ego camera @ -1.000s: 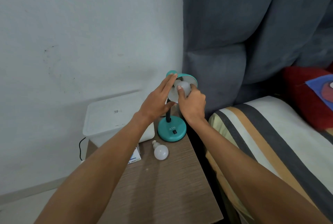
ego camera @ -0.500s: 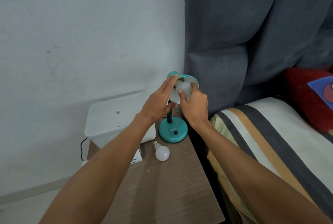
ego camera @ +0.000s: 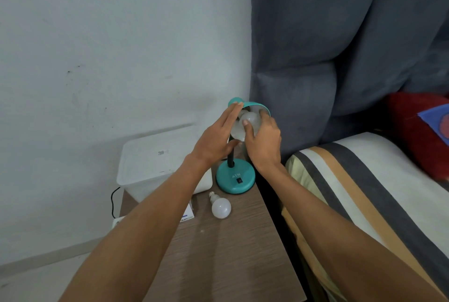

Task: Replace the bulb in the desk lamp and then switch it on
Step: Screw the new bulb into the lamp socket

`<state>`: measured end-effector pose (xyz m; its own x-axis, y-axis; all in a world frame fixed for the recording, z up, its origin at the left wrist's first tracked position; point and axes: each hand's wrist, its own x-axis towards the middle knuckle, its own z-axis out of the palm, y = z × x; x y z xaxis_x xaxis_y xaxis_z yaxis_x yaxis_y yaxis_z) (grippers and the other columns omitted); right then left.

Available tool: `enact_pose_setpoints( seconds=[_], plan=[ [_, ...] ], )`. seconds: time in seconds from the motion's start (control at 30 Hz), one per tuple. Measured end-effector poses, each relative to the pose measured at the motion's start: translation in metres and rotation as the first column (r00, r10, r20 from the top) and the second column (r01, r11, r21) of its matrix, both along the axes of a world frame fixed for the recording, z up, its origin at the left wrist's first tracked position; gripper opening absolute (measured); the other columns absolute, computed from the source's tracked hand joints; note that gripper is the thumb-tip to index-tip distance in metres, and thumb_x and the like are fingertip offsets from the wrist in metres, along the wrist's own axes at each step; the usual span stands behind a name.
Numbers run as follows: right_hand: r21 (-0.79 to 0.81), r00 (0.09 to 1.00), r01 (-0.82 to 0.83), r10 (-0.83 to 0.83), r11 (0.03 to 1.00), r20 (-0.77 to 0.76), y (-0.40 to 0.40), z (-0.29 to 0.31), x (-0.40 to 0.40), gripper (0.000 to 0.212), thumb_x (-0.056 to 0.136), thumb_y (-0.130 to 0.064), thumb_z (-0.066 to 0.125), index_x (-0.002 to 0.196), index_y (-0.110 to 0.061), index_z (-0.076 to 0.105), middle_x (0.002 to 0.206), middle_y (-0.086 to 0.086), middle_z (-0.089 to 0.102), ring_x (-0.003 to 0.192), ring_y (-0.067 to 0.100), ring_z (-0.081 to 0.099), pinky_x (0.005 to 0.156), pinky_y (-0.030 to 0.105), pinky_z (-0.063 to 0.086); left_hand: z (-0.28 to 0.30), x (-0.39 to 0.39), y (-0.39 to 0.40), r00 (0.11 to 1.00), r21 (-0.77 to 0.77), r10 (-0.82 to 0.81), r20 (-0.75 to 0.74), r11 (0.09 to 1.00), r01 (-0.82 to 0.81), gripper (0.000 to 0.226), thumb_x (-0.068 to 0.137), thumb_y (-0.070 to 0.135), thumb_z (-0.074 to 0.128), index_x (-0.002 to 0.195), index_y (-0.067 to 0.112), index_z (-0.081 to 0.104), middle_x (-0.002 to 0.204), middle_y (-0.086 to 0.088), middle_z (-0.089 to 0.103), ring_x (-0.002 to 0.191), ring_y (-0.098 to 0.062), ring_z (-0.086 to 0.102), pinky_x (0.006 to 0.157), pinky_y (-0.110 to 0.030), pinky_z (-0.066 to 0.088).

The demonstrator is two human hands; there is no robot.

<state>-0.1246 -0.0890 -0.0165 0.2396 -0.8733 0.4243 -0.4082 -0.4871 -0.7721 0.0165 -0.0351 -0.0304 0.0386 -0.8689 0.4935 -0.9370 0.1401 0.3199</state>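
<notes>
Teal metal desk lamp [ego camera: 235, 176] stands at the wooden desk's [ego camera: 218, 253] far right corner; right hand [ego camera: 263, 141] grips its white bulb [ego camera: 250, 119], open left hand [ego camera: 216, 141] steadies the shade. Spare frosted bulb [ego camera: 220, 207] lies nearby; seating and switching likely remain.

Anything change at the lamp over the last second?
Barely. The right hand keeps its fingers around the bulb in the shade; its thumb has shifted only slightly. The left hand still steadies the teal shade. The spare bulb stays on the table.
</notes>
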Motion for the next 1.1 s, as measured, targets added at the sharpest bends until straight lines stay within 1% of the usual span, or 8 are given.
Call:
enact_pose_setpoints(
  seconds=[0.1,0.17,0.4,0.5,0.63,0.83,0.97,1.1],
  plan=[
    [-0.248,0.983,-0.097,0.055,0.964,-0.172,-0.004,-0.008,0.001,0.046,0.093,-0.017,0.064,0.137,-0.01,0.052,0.14,0.014,0.051,0.118,0.034,0.055,0.094,0.045,0.053,0.0,0.001,0.001,1.0,0.003,0.007,0.003,1.0,-0.007,0.1,0.084,0.011,0.081,0.162,0.016,0.019,0.169,-0.003,0.023,0.139,-0.03,0.049,0.098,-0.045,0.056],
    [-0.272,0.947,-0.157,0.066,0.95,-0.314,-0.006,-0.013,-0.001,0.062,0.087,-0.014,0.072,0.143,-0.009,0.046,0.144,0.015,0.048,0.123,0.036,0.052,0.093,0.046,0.052,0.0,0.001,0.001,1.0,0.0,0.006,-0.006,1.0,-0.006,0.1,0.084,0.011,0.081,0.162,0.017,0.018,0.169,-0.002,0.022,0.141,-0.029,0.046,0.1,-0.046,0.055],
    [0.099,0.996,-0.023,0.031,0.995,-0.078,-0.01,-0.001,-0.001,0.053,0.096,-0.044,0.057,0.137,-0.012,0.048,0.111,0.017,0.068,0.102,0.035,0.066,0.081,0.036,0.052,0.0,-0.001,0.001,1.0,-0.025,0.004,0.001,1.0,-0.004,0.095,0.086,0.014,0.079,0.16,0.017,0.019,0.168,-0.006,0.025,0.144,-0.031,0.043,0.101,-0.046,0.055],
    [-0.091,0.994,-0.068,0.06,0.994,-0.088,-0.004,0.0,-0.003,0.044,0.098,-0.032,0.057,0.138,-0.016,0.047,0.132,0.015,0.056,0.11,0.033,0.061,0.089,0.043,0.053,0.001,-0.001,0.002,1.0,-0.018,0.001,0.004,1.0,-0.001,0.098,0.085,0.012,0.081,0.16,0.018,0.018,0.168,-0.005,0.024,0.138,-0.033,0.05,0.099,-0.046,0.056],
    [-0.243,0.936,-0.168,0.077,0.955,-0.344,-0.006,-0.01,-0.006,0.058,0.088,-0.02,0.07,0.142,-0.016,0.046,0.144,0.015,0.04,0.12,0.035,0.052,0.092,0.046,0.053,0.0,0.0,0.002,1.0,-0.015,0.001,-0.002,1.0,-0.001,0.099,0.086,0.012,0.08,0.161,0.019,0.017,0.169,-0.003,0.023,0.142,-0.03,0.046,0.104,-0.041,0.054],
    [0.131,0.998,0.007,0.001,0.991,-0.06,-0.008,0.0,0.0,0.05,0.099,-0.044,0.05,0.135,-0.01,0.051,0.113,0.019,0.068,0.104,0.038,0.065,0.084,0.038,0.051,0.0,0.0,0.002,1.0,-0.015,0.006,0.002,1.0,-0.006,0.097,0.086,0.014,0.08,0.161,0.014,0.019,0.168,-0.006,0.024,0.146,-0.029,0.04,0.106,-0.044,0.052],
    [-0.097,0.996,-0.041,0.033,0.994,-0.079,-0.004,-0.002,0.001,0.04,0.099,-0.031,0.054,0.136,-0.016,0.051,0.133,0.013,0.053,0.111,0.033,0.06,0.09,0.043,0.051,0.001,0.0,0.004,1.0,-0.012,0.002,-0.005,1.0,-0.002,0.098,0.084,0.011,0.081,0.161,0.013,0.02,0.168,-0.005,0.024,0.147,-0.028,0.04,0.107,-0.042,0.051],
    [-0.215,0.957,-0.151,0.088,0.965,-0.275,-0.009,-0.015,-0.003,0.055,0.089,-0.023,0.069,0.14,-0.015,0.049,0.138,0.013,0.051,0.114,0.035,0.057,0.089,0.044,0.051,0.001,0.0,0.005,1.0,-0.012,-0.004,-0.017,1.0,0.004,0.097,0.085,0.012,0.08,0.161,0.014,0.021,0.168,-0.005,0.024,0.146,-0.027,0.041,0.107,-0.04,0.051]
  ],
)
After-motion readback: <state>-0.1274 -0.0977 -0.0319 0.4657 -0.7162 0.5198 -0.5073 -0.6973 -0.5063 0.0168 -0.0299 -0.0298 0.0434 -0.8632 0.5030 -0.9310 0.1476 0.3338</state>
